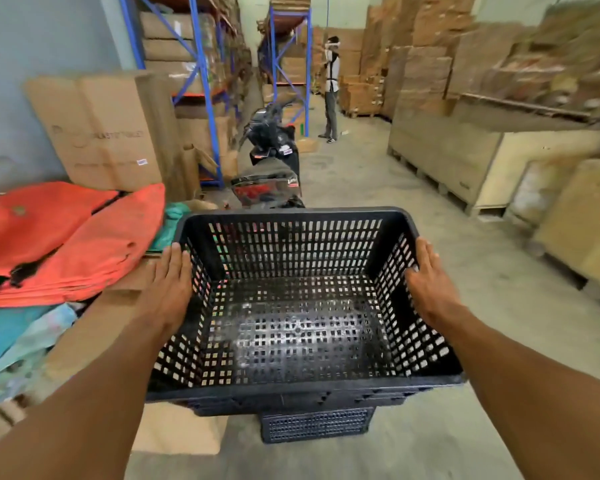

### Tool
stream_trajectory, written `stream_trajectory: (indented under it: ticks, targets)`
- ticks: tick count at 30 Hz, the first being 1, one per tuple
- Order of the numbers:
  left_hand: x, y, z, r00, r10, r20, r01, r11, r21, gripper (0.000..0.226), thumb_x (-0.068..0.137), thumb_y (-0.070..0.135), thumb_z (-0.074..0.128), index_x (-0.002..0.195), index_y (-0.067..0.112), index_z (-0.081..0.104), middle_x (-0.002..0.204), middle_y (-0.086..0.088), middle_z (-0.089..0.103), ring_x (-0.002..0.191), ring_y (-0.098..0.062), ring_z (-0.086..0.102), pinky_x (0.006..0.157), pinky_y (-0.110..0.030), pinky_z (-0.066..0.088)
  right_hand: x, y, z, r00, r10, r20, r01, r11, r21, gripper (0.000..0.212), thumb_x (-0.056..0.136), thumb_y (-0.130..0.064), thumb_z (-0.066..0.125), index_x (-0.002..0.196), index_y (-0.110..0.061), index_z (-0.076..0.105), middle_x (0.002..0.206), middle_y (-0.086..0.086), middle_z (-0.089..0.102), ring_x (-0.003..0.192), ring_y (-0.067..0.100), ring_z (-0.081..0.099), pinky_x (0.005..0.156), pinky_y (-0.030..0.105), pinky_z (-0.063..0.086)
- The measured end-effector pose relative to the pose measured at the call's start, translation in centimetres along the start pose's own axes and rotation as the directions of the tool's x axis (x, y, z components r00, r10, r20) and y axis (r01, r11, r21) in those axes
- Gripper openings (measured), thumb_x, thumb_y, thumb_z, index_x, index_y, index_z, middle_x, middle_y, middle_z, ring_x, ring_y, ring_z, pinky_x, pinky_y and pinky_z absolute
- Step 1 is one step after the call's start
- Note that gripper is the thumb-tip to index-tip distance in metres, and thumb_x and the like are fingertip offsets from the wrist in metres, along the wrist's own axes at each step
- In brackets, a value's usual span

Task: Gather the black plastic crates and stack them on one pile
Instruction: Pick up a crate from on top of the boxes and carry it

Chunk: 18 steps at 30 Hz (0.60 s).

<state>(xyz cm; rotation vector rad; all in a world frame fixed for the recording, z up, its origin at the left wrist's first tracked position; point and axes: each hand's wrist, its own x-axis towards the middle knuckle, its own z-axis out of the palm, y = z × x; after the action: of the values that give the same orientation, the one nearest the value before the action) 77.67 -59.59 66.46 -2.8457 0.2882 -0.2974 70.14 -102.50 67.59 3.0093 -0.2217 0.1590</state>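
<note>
A black perforated plastic crate [298, 327] fills the middle of the view, open side up and with nothing inside. It sits nested on top of a pile of black crates [316, 424] whose lower walls show beneath its near rim. My left hand [168, 282] grips the crate's left rim, fingers over the edge. My right hand [430, 282] grips the right rim the same way.
Orange and teal bags [59, 244] lie on flat cardboard at the left. A parked scooter [271, 161] stands just beyond the crate. Blue shelving [201, 81] with boxes lines the left, wooden crates [465, 161] the right. A person [331, 88] stands down the concrete aisle.
</note>
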Motion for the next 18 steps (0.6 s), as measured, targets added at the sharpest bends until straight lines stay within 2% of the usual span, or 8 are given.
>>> stream_trajectory:
  ticks: [7,14,18]
  targets:
    - [6.3,6.4,3.8,0.994,0.05,0.098,-0.046,0.998,-0.048,0.078,0.086,-0.009,0.037,0.147,-0.004,-0.011,0.157,-0.024,-0.018,0.146,-0.038,-0.015,0.119,-0.049,0.003,5.3,5.3,5.3,0.992,0.005,0.124,-0.002,1.0,-0.02,0.035,0.093,0.003,0.054,0.127,0.001,0.053,0.159,0.034,-0.012,0.15,0.045,-0.005,0.122,0.044,0.001]
    - [12.9,8.9,11.6,0.982,0.066,0.179,-0.037,0.986,-0.161,0.085,0.09,0.002,0.05,0.149,0.0,-0.012,0.158,-0.019,-0.018,0.147,-0.035,-0.011,0.12,-0.05,0.004,11.8,6.0,11.4,0.972,0.01,0.235,-0.015,1.0,0.022,0.028,0.089,0.01,0.057,0.116,0.002,0.054,0.159,0.032,-0.015,0.15,0.044,-0.01,0.12,0.045,-0.002]
    - [17.5,9.1,15.6,0.972,0.104,0.209,-0.062,0.978,-0.201,0.092,0.088,0.007,0.058,0.148,0.001,-0.011,0.157,-0.019,-0.017,0.147,-0.035,-0.009,0.118,-0.052,0.005,17.0,5.7,14.0,0.965,0.017,0.263,-0.016,1.0,-0.005,0.026,0.091,0.006,0.058,0.116,0.002,0.055,0.159,0.032,-0.014,0.149,0.044,-0.009,0.114,0.044,-0.007]
